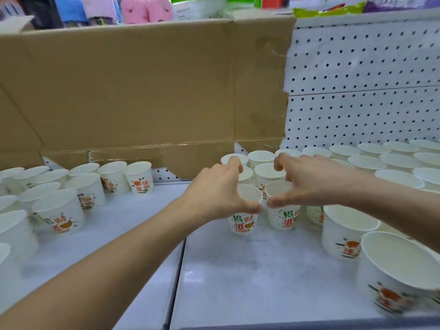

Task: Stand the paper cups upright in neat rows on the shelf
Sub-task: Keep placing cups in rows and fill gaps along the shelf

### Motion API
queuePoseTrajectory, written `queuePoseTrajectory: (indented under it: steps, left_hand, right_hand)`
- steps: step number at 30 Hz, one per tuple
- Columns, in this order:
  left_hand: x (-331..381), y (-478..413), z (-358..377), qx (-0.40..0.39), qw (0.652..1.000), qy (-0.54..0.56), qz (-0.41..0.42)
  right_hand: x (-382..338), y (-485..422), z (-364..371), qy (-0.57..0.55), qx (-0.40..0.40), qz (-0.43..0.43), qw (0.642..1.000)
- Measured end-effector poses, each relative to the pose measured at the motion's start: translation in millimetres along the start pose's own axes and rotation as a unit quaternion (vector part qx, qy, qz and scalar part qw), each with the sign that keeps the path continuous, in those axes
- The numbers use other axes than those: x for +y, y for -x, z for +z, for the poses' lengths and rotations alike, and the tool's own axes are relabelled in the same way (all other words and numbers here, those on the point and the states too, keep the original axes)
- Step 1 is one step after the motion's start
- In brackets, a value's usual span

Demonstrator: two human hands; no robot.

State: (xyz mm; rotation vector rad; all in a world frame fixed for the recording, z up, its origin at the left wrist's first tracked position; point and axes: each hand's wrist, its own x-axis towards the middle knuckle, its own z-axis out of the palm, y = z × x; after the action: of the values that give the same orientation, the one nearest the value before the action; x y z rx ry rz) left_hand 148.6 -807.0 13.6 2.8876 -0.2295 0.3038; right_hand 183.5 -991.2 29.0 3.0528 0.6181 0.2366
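Cardboard sheet (133, 91) and pegboard (357, 79) back the white shelf (250, 270). Paper cups (140, 177) stand upright in groups left and right; both run off frame, so not counted. Centre: two columns of three cups, six in all, running front to back directly under your hands. Your left hand (219, 191) clamps the left column (242, 222), thumb at the front rim, fingers (234, 163) hooked on the back cup. Your right hand (307, 182) grips the right column (282, 219) likewise.

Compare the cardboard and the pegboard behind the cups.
The cardboard is brown; the pegboard is white. The cardboard is solid, creased and taped; the pegboard is dotted with holes. The cardboard stands to the left, the pegboard to the right. Both rise upright behind the cups.
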Motion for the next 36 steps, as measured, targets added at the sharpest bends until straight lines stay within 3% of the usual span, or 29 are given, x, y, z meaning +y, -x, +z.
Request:
queuePoseTrajectory:
  steps: [14,18,25,31,33,36]
  left_hand:
    - [5.9,8.8,-2.5,0.02,0.999,0.022,-0.031]
    - [-3.2,42.8,-15.8,0.088,0.994,0.063,-0.031]
    - [-58.8,157.4,-29.9,0.224,0.969,0.104,-0.017]
    - [-164.8,258.2,-59.5,0.33,0.932,0.075,-0.128]
    - [-202.8,280.0,-76.7,0.321,0.928,0.042,-0.181]
    - [-244.7,289.0,-103.0,0.231,0.941,0.001,-0.248]
  right_hand:
    - [5.0,7.9,-5.0,-0.01,0.027,-0.034,0.999]
    - [-12.3,20.5,-23.2,-0.033,0.06,-0.105,0.992]
    - [-118.4,51.2,-35.3,-0.192,0.05,-0.241,0.95]
    - [-264.8,48.6,2.0,-0.391,0.01,-0.29,0.874]
    - [-305.3,45.7,12.9,-0.401,-0.001,-0.297,0.867]
    - [-344.9,36.0,14.4,-0.398,-0.007,-0.271,0.876]
